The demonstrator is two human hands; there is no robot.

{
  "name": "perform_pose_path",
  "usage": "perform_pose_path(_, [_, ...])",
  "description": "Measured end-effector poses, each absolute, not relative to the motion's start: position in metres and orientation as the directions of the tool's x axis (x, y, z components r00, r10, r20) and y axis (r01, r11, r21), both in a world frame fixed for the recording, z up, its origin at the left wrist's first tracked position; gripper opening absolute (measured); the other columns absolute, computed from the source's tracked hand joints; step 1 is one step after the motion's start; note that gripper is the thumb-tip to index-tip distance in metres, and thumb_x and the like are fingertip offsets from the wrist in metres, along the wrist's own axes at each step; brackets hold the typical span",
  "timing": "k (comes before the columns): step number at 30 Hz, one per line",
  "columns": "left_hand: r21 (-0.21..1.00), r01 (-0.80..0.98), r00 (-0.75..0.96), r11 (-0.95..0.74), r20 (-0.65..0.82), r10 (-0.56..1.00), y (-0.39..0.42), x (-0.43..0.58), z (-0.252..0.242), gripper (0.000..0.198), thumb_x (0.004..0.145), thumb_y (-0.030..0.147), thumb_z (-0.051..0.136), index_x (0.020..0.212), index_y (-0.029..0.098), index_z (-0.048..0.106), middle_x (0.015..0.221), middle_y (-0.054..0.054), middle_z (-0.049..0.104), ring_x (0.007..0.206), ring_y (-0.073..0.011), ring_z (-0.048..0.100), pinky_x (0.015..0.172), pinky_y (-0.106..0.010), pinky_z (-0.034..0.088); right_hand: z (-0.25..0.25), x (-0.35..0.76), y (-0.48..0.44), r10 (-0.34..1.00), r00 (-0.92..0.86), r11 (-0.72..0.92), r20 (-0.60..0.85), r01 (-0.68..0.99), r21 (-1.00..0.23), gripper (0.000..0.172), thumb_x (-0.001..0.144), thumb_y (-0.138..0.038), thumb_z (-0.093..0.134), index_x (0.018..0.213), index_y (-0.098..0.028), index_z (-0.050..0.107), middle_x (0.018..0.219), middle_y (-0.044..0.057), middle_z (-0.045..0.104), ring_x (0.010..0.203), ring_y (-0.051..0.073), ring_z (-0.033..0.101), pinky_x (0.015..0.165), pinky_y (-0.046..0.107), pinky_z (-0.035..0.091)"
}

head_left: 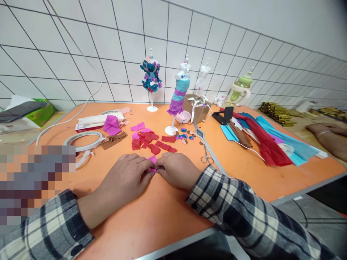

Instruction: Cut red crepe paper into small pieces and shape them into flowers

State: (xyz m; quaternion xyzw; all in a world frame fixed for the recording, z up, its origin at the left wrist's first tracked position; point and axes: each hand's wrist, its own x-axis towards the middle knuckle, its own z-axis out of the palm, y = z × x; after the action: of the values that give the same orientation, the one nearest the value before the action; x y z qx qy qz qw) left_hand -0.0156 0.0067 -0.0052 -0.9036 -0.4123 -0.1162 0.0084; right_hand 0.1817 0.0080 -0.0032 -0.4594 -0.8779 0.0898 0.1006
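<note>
Both hands meet near the front edge of the orange worktop [114,216]: the left hand [127,177] and right hand [176,171] have their fingers [145,167] pinched narrow on a pink paper scrap [152,159], which lies on the worktop between the fingertips. Just behind it, scattered red paper pieces [151,141] and a few more pink ones lie in the way. Small scissors [207,159] rest near the right hand. A roll of white tape [84,141] sits to the left, with a magenta paper wad [111,125] beyond it. Further back stand a doll form wrapped in blue and purple paper [179,94], a second doll form covered in blue frills [151,76] and a brown paper bag [197,108]. To the right, red and blue paper sheets [271,146] spread out beside a black phone stand [225,115] and a green-capped bottle [240,90]. Another person's hand [328,134] rests at the far right. A white tiled wall [108,39] runs behind, with a white cable [90,94] hanging across it.
</note>
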Motion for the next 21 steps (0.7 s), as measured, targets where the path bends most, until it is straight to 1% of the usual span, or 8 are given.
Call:
perform_pose_path(3, [0.078, 0.752, 0.631, -0.654, 0.199, 0.75, 0.0069, -0.0156, -0.0056, 0.021, 0.094, 0.03, 0.055, 0.09, 0.022, 0.073, 0.082, -0.005, 0.076, 0.08, -0.0257, 0.066, 0.075, -0.041, 0.043, -0.004, 0.1813, 0.0076, 0.827, -0.554, 0.557, 0.092, 0.788, -0.262, 0.019, 0.096, -0.027, 0.054, 0.093, -0.02, 0.071, 0.091, 0.004, 0.071, 0.079, 0.017, 0.061, 0.062, 0.028, 0.035])
perform_pose_path(7, [0.075, 0.743, 0.644, -0.665, 0.187, 0.741, 0.0066, -0.0171, -0.0063, 0.022, 0.094, 0.03, 0.055, 0.09, 0.024, 0.075, 0.083, -0.004, 0.076, 0.082, -0.0257, 0.067, 0.078, -0.042, 0.043, -0.006, 0.1818, 0.0081, 0.812, -0.565, 0.583, 0.149, 0.766, -0.273, 0.016, 0.094, -0.024, 0.054, 0.097, -0.02, 0.069, 0.092, 0.003, 0.071, 0.081, 0.017, 0.061, 0.062, 0.029, 0.034])
perform_pose_path(12, [0.054, 0.731, 0.66, -0.681, 0.196, 0.725, 0.0061, -0.0174, -0.0054, 0.023, 0.094, 0.029, 0.054, 0.09, 0.025, 0.076, 0.086, -0.003, 0.077, 0.085, -0.0257, 0.067, 0.081, -0.042, 0.043, -0.0049, 0.183, 0.0087, 0.807, -0.579, 0.589, 0.116, 0.777, -0.219, 0.019, 0.094, -0.026, 0.053, 0.089, -0.021, 0.07, 0.088, 0.003, 0.069, 0.077, 0.017, 0.06, 0.059, 0.029, 0.031])
perform_pose_path(18, [0.039, 0.762, 0.623, -0.647, 0.228, 0.748, 0.0055, -0.0156, -0.0049, 0.026, 0.094, 0.041, 0.056, 0.09, 0.023, 0.074, 0.084, -0.006, 0.075, 0.084, -0.0271, 0.065, 0.076, -0.041, 0.043, -0.0023, 0.1819, 0.0072, 0.818, -0.567, 0.573, 0.095, 0.79, -0.218, 0.024, 0.097, -0.026, 0.05, 0.096, -0.02, 0.073, 0.094, 0.005, 0.07, 0.079, 0.017, 0.061, 0.061, 0.028, 0.035])
perform_pose_path(21, [0.018, 0.761, 0.633, -0.649, 0.2, 0.748, 0.0067, -0.0151, -0.005, 0.025, 0.095, 0.036, 0.055, 0.089, 0.024, 0.076, 0.083, -0.004, 0.075, 0.083, -0.0263, 0.066, 0.076, -0.041, 0.042, -0.0031, 0.1815, 0.007, 0.818, -0.565, 0.573, 0.106, 0.787, -0.231, 0.021, 0.096, -0.026, 0.052, 0.093, -0.02, 0.072, 0.094, 0.005, 0.07, 0.08, 0.017, 0.061, 0.062, 0.029, 0.035])
